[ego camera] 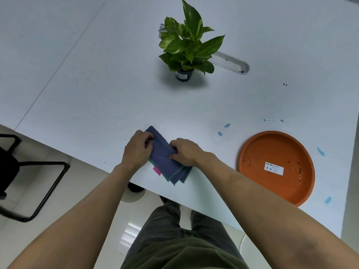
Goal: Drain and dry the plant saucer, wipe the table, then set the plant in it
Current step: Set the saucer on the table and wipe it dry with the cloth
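A folded blue cloth (165,162) with a green edge and a pink tag lies near the front edge of the white table (97,94). My left hand (138,149) grips its left side, and my right hand (185,152) pinches its right side. An orange plant saucer (275,167) sits to the right near the table edge, with a white label and small droplets inside. Blue water spots (226,125) dot the table around the saucer. A green leafy plant (187,41) in a small dark pot (183,74) stands farther back at the centre.
An oval cable grommet (233,63) is set in the table behind the plant. A black chair frame (38,181) stands on the floor at the left. My legs show below the table edge.
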